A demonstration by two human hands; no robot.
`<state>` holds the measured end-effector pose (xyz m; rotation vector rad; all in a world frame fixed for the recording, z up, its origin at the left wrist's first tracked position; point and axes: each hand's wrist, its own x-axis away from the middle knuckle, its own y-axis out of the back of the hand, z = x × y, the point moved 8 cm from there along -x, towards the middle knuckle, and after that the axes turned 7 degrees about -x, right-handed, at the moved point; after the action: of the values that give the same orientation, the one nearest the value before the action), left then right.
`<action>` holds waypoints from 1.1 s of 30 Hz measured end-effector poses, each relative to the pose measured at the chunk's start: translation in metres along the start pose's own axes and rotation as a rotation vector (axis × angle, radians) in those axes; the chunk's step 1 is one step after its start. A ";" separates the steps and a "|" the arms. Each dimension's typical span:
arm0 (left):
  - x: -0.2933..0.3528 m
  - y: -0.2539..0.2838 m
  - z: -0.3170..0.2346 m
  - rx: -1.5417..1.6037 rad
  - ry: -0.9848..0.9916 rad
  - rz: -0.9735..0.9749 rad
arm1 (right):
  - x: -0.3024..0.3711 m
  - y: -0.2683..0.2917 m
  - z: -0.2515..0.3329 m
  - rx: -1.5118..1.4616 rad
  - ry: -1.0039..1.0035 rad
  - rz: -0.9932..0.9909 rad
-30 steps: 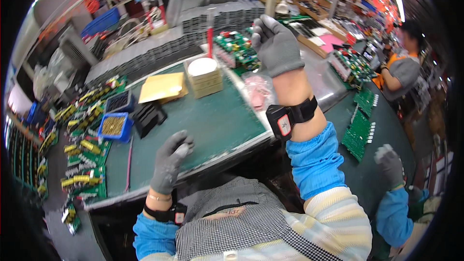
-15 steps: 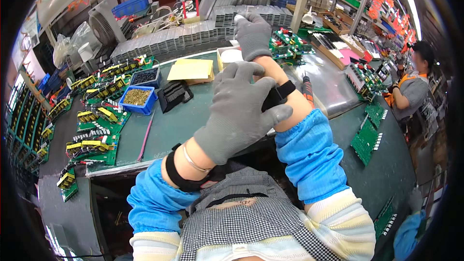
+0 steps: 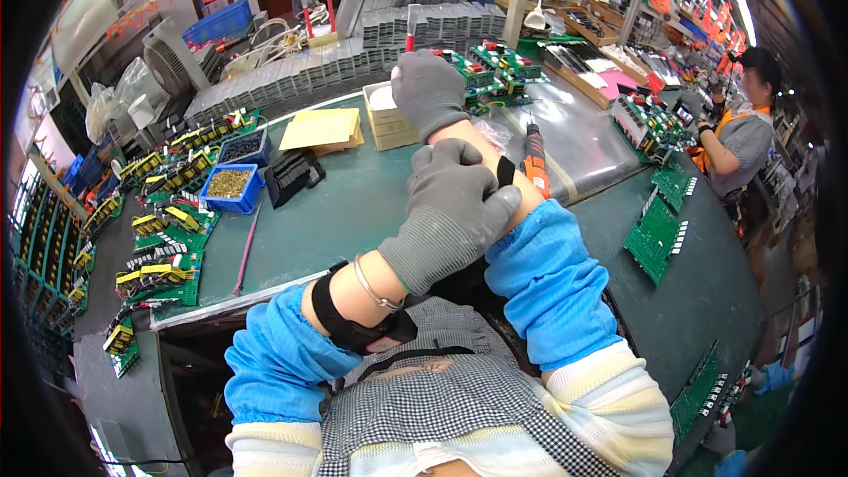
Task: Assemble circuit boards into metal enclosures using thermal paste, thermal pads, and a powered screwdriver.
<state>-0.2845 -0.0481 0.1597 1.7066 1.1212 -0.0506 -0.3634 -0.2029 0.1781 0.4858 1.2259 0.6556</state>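
Observation:
My left hand (image 3: 449, 212), in a grey glove, lies over my right forearm, its fingers curled at the black wristband (image 3: 505, 171) and its thumb against the arm. Whether it grips the band itself or the arm is partly hidden. My right hand (image 3: 428, 88), also gloved in grey, is closed above the far side of the bench. A slim red-handled tool with a pale tip (image 3: 412, 28) stands up from its top. Just right of my right wrist lies an orange and black power screwdriver (image 3: 535, 159). A small pale box (image 3: 390, 128) sits beside that wrist.
Yellow sheets (image 3: 320, 129), black pieces (image 3: 291, 177) and a blue bin of brass-coloured parts (image 3: 231, 187) are at left, near green circuit boards (image 3: 159, 274). Metal plates (image 3: 291, 79) line the back. More boards (image 3: 655, 238) lie right, near a co-worker (image 3: 742, 132).
The view has shifted, so the bench appears further left. The red-handled tool now shows above my right hand. My left hand has moved further along my right forearm, showing less of the wristband.

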 end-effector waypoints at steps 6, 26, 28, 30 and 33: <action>-0.015 -0.004 0.003 -0.072 -0.083 0.045 | 0.016 -0.012 0.013 0.224 0.186 0.102; -0.062 -0.077 0.006 -0.463 -0.458 0.316 | 0.122 0.017 -0.018 -0.524 0.263 0.222; -0.058 -0.078 -0.010 -0.439 -0.490 0.339 | 0.132 0.039 -0.030 -0.601 0.238 0.201; -0.053 -0.070 -0.008 -0.439 -0.479 0.362 | 0.153 0.049 -0.028 -0.715 0.237 0.200; -0.050 -0.056 -0.023 -0.429 -0.505 0.394 | 0.138 0.046 -0.023 -0.857 0.217 0.169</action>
<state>-0.3622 -0.0617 0.1557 1.3878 0.3768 0.0071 -0.3676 -0.0748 0.1058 -0.2096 0.9874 1.3147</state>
